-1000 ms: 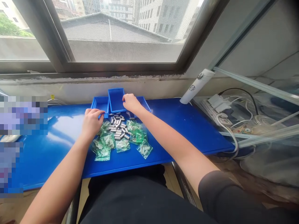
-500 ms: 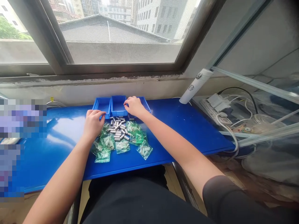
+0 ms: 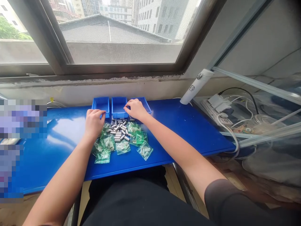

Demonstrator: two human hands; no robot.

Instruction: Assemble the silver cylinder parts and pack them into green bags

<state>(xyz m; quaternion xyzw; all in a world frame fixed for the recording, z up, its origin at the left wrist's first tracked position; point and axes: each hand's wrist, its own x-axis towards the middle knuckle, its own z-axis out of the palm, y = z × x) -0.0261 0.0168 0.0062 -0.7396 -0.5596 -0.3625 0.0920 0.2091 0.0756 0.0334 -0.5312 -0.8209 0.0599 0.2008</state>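
Note:
Three small blue plastic bins stand in a row at the back of the table. My left hand (image 3: 93, 123) pinches the near rim of the left bin (image 3: 101, 102). My right hand (image 3: 136, 109) is closed at the right side of the middle bin (image 3: 118, 115), thumb and fingertips on its rim. It hides part of the right bin (image 3: 145, 105). In front of the bins lies a pile of short silver metal cylinders (image 3: 121, 128). Around the pile are green-tinted clear bags of small metal pins, such as the front right bag (image 3: 145, 150) and the front left bag (image 3: 102, 156).
The blue table (image 3: 174, 135) runs below a window. A white bottle (image 3: 197, 87) stands at its back right. Beyond the right edge, a shelf holds a power strip with white plugs (image 3: 219, 103) and cables. A blurred patch covers the far left.
The left bin has shifted slightly left with my left hand, and a gap now shows between it and the middle bin. The middle bin has straightened a little; my right hand has barely moved.

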